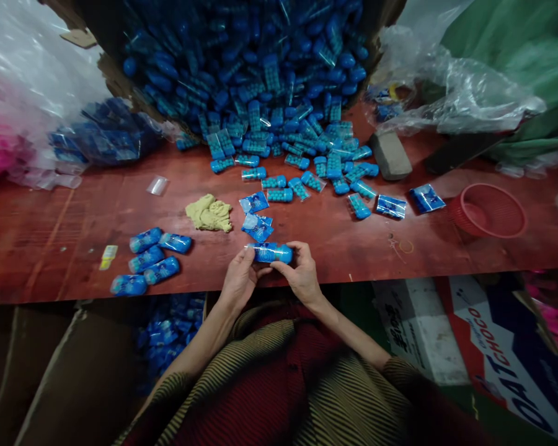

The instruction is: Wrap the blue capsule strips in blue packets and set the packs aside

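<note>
Between my two hands, just above the table's front edge, lies a small blue bottle (279,253) with a printed blue wrapper around part of it. My left hand (242,275) pinches its left, wrapped end. The right end is gripped by my right hand (301,272), thumb in front. Just beyond them, printed blue wrapper sleeves (257,228) lie flat on the table. Off to the left sit several wrapped blue bottles (152,257). Farther back, many clear bottles of blue balls with blue caps (279,195) lie scattered.
A big carton (116,80) spills blue bottles at the back. A yellowish cloth (209,214), a grey block (390,156), two stacks of blue sleeves (390,207) and a red plastic basket (488,210) are on the red table (88,217). Below the edge, blue bottles fill a container (170,331).
</note>
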Demonstrator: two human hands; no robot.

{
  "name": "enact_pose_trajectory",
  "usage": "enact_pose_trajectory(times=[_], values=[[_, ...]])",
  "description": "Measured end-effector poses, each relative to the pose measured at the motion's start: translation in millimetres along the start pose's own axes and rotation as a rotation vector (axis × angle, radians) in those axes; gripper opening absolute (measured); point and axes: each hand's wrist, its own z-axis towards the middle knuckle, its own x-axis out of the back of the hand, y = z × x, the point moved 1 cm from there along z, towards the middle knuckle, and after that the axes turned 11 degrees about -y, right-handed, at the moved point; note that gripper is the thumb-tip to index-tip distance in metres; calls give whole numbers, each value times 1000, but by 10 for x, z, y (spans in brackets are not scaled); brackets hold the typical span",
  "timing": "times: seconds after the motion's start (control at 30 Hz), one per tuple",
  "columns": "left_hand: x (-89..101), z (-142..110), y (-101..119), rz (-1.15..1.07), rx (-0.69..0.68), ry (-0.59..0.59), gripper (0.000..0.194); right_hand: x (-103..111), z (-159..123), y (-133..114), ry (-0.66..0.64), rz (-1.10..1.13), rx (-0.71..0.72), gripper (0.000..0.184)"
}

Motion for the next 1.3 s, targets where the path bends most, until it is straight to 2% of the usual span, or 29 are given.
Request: enact_pose_trajectory(times=[0.13, 0.27, 0.37, 0.5, 0.6, 0.7, 0.87, 1.03, 1.3], values=[[-3, -13, 8, -49, 10, -3, 23, 10, 1, -35, -32, -21, -25, 45], [36, -4, 19, -102, 31, 35, 18, 12, -10, -108, -255, 167, -93, 30], [38, 7, 24, -145, 74, 19, 10, -13, -2, -132, -302, 312, -121, 24], [0, 6, 45, -162, 167, -59, 2, -39, 32, -159, -302, 484, -161, 38], [-12, -6, 68, -138, 196, -128, 5, -20, 54, -197, -377, 611, -213, 51], [1, -24, 76, -60, 185, -202, 10, 9, 60, -231, -461, 686, -255, 53], [21, -56, 64, 45, 118, -248, 21, 13, 35, -244, -539, 718, -290, 60], [-10, -83, 56, 39, 95, -249, 31, 13, 9, -247, -568, 702, -301, 72], [-63, -129, 17, 50, 105, -264, 34, 19, 3, -218, -595, 645, -271, 69]])
